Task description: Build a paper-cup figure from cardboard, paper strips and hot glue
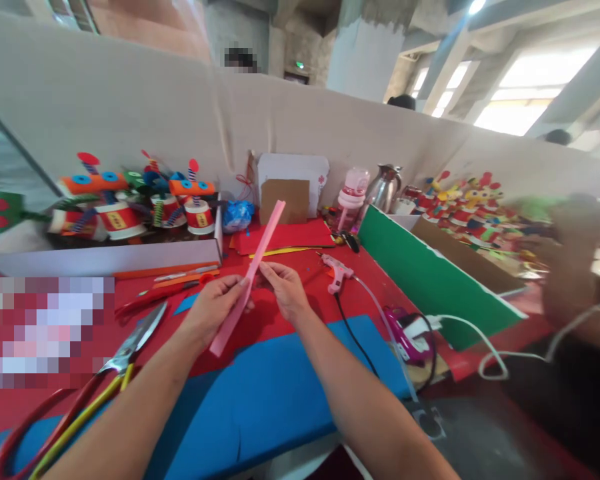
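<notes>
A long pink paper strip (263,243) slants upright in front of me, its lower end towards me. My left hand (223,303) grips it below the middle, thumb on top and fingers behind. My right hand (285,287) has its fingers pinched at the strip's right edge, a little higher up. Beneath both hands lies the red tabletop (265,323), with a blue board (260,393) along the near side. By my left forearm are large red-handled scissors (135,343). Right of my right hand lies a pink hot glue gun (337,272).
Paper-cup figures (117,217) stand in a white box (105,259) at left. A green panel (430,280) rises at right, near a purple device (410,337) with cables. Red paper sheets (290,237), a pink bottle (353,197) and a metal jug (384,187) are at the back. Another person's arm (570,260) is blurred at right.
</notes>
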{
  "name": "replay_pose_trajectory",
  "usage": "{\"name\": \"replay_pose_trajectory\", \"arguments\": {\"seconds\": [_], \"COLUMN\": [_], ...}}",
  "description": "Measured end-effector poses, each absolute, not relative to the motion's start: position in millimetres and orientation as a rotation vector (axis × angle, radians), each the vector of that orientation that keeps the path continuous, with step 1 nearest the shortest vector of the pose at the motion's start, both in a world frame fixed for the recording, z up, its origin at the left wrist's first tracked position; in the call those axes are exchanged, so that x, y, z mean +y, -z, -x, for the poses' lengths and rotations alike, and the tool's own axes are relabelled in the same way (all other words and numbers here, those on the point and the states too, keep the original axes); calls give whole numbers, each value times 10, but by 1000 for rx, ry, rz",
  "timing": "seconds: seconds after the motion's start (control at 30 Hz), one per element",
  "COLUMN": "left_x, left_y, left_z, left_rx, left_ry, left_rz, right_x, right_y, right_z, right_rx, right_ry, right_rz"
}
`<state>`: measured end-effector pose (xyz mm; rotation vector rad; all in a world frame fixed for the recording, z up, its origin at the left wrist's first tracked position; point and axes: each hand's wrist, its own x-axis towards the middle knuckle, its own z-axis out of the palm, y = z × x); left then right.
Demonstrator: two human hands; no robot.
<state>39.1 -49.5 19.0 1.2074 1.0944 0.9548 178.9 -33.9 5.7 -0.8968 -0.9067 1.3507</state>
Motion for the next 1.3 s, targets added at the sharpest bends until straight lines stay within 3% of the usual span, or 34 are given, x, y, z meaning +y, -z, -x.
{"name": "replay_pose_trajectory", "arguments": {"seconds": [0.6,1.3], "left_x": [-507,-473], "left_y": [-212,-158], "left_z": [-460,-486], "left_rx": [1006,963], "left_ry": [-955,-994], "left_rz": [-1182,-1133], "right_x": [-355,-353], "right_y": [43,34], "right_z": [-1719,-1691], "right_rx": [-980,-957], "right_ry": [-1485,-1153], "right_rz": [863,994]}}
